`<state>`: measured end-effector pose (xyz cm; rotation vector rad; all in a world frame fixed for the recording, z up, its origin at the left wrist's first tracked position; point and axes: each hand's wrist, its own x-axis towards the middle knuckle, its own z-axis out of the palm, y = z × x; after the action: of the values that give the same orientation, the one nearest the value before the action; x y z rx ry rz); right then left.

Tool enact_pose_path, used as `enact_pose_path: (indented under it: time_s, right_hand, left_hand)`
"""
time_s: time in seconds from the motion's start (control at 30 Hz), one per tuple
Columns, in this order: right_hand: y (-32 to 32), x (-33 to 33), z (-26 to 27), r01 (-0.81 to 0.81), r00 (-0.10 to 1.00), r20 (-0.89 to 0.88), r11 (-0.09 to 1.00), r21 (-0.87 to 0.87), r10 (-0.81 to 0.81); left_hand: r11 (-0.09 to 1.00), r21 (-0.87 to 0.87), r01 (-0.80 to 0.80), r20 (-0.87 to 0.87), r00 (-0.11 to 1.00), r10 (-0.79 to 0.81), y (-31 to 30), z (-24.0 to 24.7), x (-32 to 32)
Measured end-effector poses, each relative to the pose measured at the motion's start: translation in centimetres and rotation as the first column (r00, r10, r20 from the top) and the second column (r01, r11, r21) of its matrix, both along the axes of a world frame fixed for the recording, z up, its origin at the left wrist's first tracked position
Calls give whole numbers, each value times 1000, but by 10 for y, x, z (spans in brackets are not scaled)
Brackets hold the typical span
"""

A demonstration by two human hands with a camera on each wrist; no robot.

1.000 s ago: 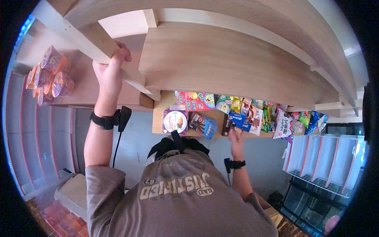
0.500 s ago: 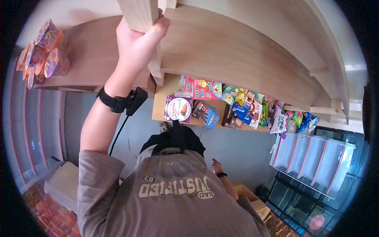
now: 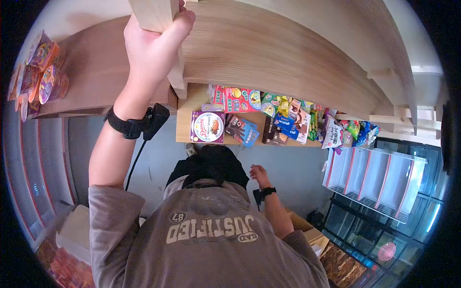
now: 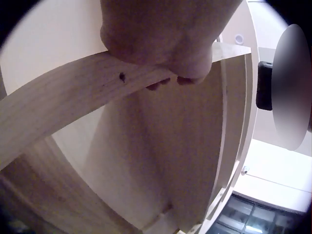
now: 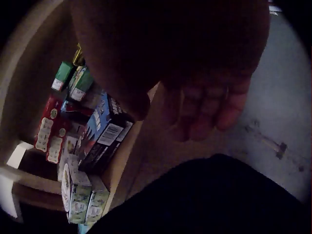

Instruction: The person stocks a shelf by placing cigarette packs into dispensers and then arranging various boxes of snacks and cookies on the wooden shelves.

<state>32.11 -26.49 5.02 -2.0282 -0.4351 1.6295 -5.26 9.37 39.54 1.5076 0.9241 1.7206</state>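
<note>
- Looking down through the head view, I see my left hand (image 3: 153, 45) wrapped round the post (image 3: 152, 12) at the top of the picture, fingers curled over its far face. The post stands at the front of the wooden unit, above the shelf (image 3: 185, 130) that carries the snacks (image 3: 269, 122). My right hand (image 3: 258, 174) hangs beside my hip, below the shelf's front edge and apart from it. Its fingers are loosely bent and hold nothing.
- Switching to the left wrist, the left hand (image 4: 165, 34) clamps the post (image 4: 58, 107) from above, and a few fingertips show under the post's lower edge. Pale wooden panels run away behind it.
- On the right wrist, the right hand (image 5: 195, 73) fills the top of the dim picture. Its fingers hang relaxed and close together, touching nothing. Boxes (image 5: 105, 131) lie on the shelf (image 5: 141, 141) to the lower left, near the hand but clear of it.
- Against the earlier head pictures, a second ago the right hand was up at the shelf front among the snacks. Half a second ago it had dropped low by my waist, and it now sits slightly higher. The left hand's grip on the post is as it was half a second ago.
</note>
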Motion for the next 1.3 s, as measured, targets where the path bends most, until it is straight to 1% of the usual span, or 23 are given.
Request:
enact_pose_path:
  time_s: [0.13,0.2,0.23,0.3,0.37,0.47,0.5,0.57,0.6,0.63,0.67,0.73,0.8,0.83,0.87,0.93,1.0,1.1,1.13,1.2,1.23,1.27,1.3]
  right_hand:
    - [40,-5,4,-60,997,45,998,4,60]
    - [61,-8,7,-14,1000,-16,1000,-5,14]
    - [73,-9,11,-47,997,-63,999,-23,45]
    - [94,-16,12,-49,996,-72,999,-3,49]
    - [106,-23,14,-54,995,-86,998,20,56]
    - [126,-30,-2,-38,996,-83,999,23,40]
    - [127,-27,-13,-29,997,-76,1000,11,30]
    - [136,-39,2,31,999,-31,998,-47,-33]
    - [142,-43,7,26,999,-36,999,-19,-26]
    - [143,-43,9,12,1000,0,999,-36,-12]
    - [142,-41,11,1,999,38,999,-48,0]
    - [135,-9,-95,-58,977,211,989,138,28]
    - [139,-33,-50,77,992,73,941,330,-107]
    - [138,-22,-80,106,993,11,945,310,-115]
    - [141,-13,-110,129,991,-52,950,285,-119]
    - [142,-30,-63,247,965,-167,916,316,-203]
    - [146,-50,4,232,970,23,951,202,-242]
    - [145,-29,-41,262,965,-73,943,205,-252]
    - [146,-28,-39,269,963,-74,936,227,-258]
    - [148,-22,-35,204,978,-50,979,5,-203]
    - [143,-15,-56,210,977,-48,977,24,-209]
    - [141,-2,-93,199,974,-115,979,39,-193]
    - [146,8,-110,186,968,-180,981,52,-174]
  left_hand:
    - [1000,-2,-16,-49,999,16,-1,4,0]
    - [1000,19,-2,-45,999,3,0,5,1]
    - [1000,9,-7,-28,1000,7,0,5,1]
    - [1000,9,-12,-12,1000,13,0,4,2]
    - [1000,-17,13,81,997,-12,-1,3,4]
    - [999,-15,28,30,999,-28,0,4,1]
    - [999,-39,9,28,1000,-7,-1,5,2]
    - [999,-29,30,37,999,-29,-1,5,2]
    - [998,-39,56,53,997,-54,-1,6,1]
    - [997,-75,6,9,1000,-5,-3,7,2]
    - [999,-44,3,7,1000,-3,-2,6,1]
    - [999,-45,-17,2,1000,17,0,1,1]
    - [999,-8,-34,-63,997,33,2,-1,0]
    - [998,-35,-56,-81,995,53,-1,3,1]
    - [997,-78,-16,-16,1000,15,-1,2,1]
    - [997,-75,-5,1,1000,5,-3,2,1]
    - [998,-66,-15,8,1000,16,-5,5,3]
    - [997,-77,-16,17,1000,18,-1,0,2]
    - [996,-88,-16,17,1000,17,-2,2,3]
    - [997,-82,-10,20,1000,12,-5,6,3]
    - [995,-93,-25,-13,1000,24,-6,7,3]
    - [994,-102,-43,-45,998,38,-6,9,2]
    - [996,-84,-39,-37,999,35,-6,9,3]
